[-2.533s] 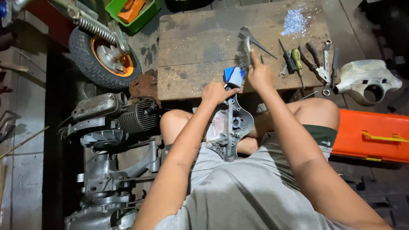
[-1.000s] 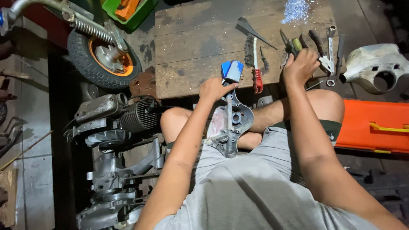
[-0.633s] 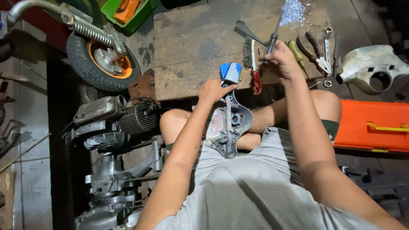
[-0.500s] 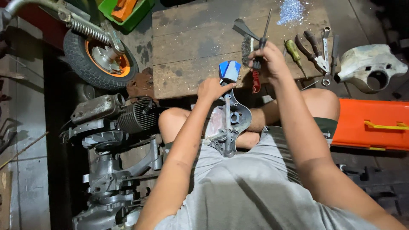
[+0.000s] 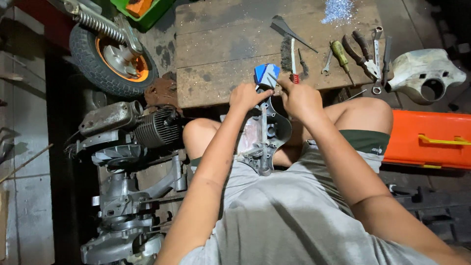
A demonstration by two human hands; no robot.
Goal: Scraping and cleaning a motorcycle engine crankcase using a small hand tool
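Head view shows me two bare hands working close together over a grey metal engine cover (image 5: 265, 137) that rests on the lap, between the bent knees, with its top leaning on the near edge of the low wooden board (image 5: 221, 44). My left hand (image 5: 248, 95) is closed around the top of that cover and holds it steady. My right hand (image 5: 299, 98) is closed too, pinching a thin tool whose tip points at a small blue packet (image 5: 266, 74), but I cannot tell what the tool is. I think the step in hand is picking or scraping at the top end of the cover, and the next move needs a firm left grip and small, careful pokes. The blue packet is square, shiny, with pale marks, and sits at the near edge of the board, touching the cover's top. A wire brush with a red handle (image 5: 293, 61) lies just beside it. An orange box (image 5: 427, 140) with a yellow handle sits on the floor past the right knee.
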